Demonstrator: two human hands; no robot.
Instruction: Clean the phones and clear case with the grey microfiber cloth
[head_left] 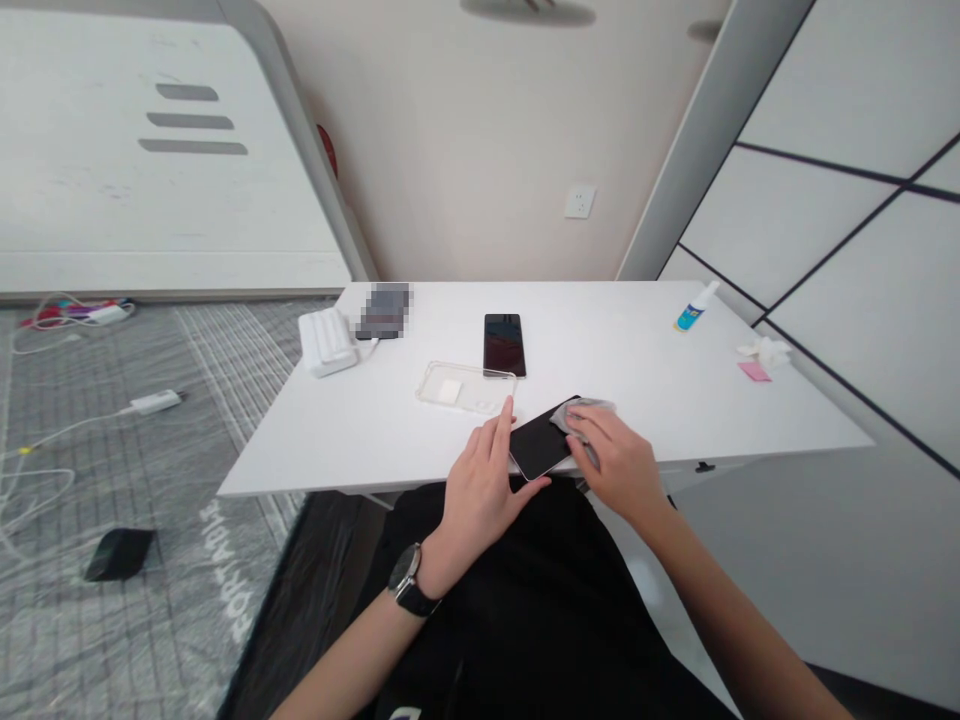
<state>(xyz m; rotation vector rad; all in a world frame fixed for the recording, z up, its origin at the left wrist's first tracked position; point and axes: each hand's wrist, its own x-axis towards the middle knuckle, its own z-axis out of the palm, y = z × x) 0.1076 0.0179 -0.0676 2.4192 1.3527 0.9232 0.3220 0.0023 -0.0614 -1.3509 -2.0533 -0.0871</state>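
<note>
A black smartphone (536, 445) lies slanted at the front edge of the white table. My left hand (484, 475) steadies its left end, with the thumb along the near edge and the fingers at the far side. In my right hand (613, 455) is a thin grey cloth (592, 405), pressed onto the right end of the phone. Just beyond my left fingers lies a clear phone case (461, 388) with a white square in it. Behind that, a second dark phone (504, 345) rests face up, its near edge by the case.
At the table's (360, 440) left back are a white charger box (328, 342) and a blurred-out dark device (384, 311) with a cable. To the right are a small spray bottle (696, 307), a crumpled white tissue (766, 351) and a pink slip (754, 372). A wall stands behind.
</note>
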